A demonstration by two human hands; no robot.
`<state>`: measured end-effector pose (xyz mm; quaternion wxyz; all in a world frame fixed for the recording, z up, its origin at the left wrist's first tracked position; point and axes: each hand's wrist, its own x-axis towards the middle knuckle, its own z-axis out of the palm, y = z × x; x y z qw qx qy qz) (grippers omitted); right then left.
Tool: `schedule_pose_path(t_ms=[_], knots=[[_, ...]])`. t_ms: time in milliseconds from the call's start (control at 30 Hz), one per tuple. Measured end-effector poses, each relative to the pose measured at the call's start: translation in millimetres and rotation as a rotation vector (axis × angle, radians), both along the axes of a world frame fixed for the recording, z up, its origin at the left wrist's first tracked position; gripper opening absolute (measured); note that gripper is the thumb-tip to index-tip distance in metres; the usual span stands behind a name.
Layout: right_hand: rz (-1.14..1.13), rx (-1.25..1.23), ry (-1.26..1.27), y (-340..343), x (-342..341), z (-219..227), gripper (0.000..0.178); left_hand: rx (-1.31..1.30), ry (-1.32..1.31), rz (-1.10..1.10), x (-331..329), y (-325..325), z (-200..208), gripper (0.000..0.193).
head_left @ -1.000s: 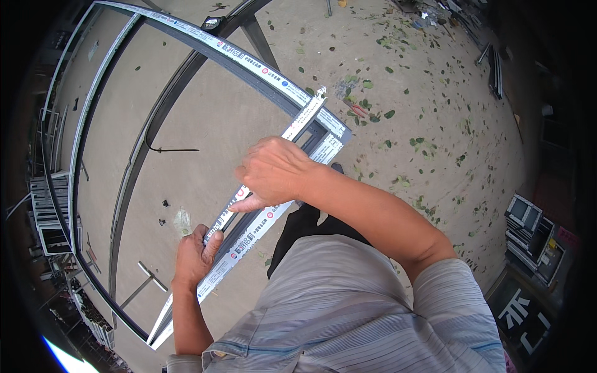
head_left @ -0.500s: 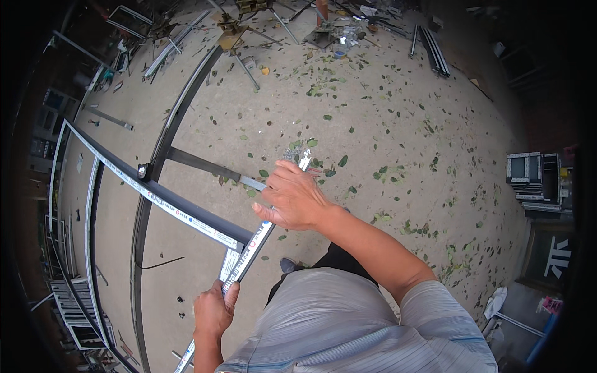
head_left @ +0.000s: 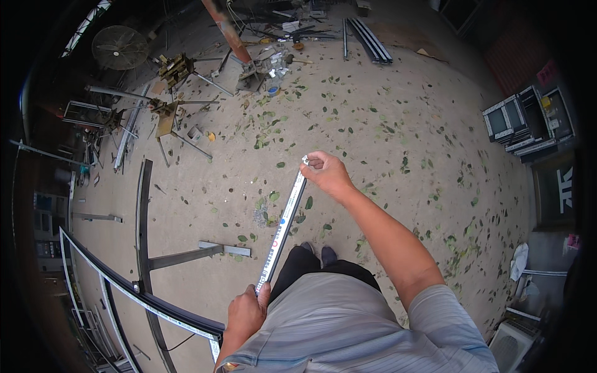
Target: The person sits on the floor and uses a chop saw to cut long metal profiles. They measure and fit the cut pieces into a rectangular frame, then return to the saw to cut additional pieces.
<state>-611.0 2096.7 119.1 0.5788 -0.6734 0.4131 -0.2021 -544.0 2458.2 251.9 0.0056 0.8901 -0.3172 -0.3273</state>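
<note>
A slim metal profile strip [head_left: 283, 227], dark along its side and covered in white printed film on top, slants across in front of my body. My left hand [head_left: 247, 314] is closed around its near end. At its far end my right hand [head_left: 329, 177] pinches the tip between thumb and fingers, with the other fingers curled. To the left lies a large frame [head_left: 152, 304] of similar film-covered profiles, apart from the strip. Its near corner is partly hidden by my left arm. A small black object [head_left: 137, 286] rests on the frame's edge.
Under the frame a dark metal support [head_left: 144, 217] has a side arm [head_left: 186, 255] reaching toward me. Metal stands [head_left: 166, 118] and a reddish post [head_left: 227, 31] stand far left. Leaves [head_left: 385, 180] litter the concrete floor. Stacked framed panels [head_left: 528, 121] are at the right.
The strip has moved right, away from the frame corner. My right hand has shifted to its far tip; my left hand still grips the near end. The view has turned to the right.
</note>
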Motion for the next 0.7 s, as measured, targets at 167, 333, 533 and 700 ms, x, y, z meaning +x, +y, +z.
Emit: schedule_pose_path(t_ms=[167, 333, 533, 700], knots=[[-0.136, 0.22, -0.088, -83, 14, -10, 0.028, 0.022, -0.053, -0.071, 33, -89, -12, 0.063], [-0.229, 0.24, -0.145, -180, 38, -52, 0.018, 0.054, -0.034, -0.145, 82, -189, -37, 0.064], [-0.229, 0.224, 0.004, -318, 65, -57, 0.015, 0.107, 0.027, -0.215, 141, -334, -35, 0.066], [-0.321, 0.187, 0.007, -428, 84, -38, 0.014, 0.058, 0.021, -0.27, 185, -459, -13, 0.066]])
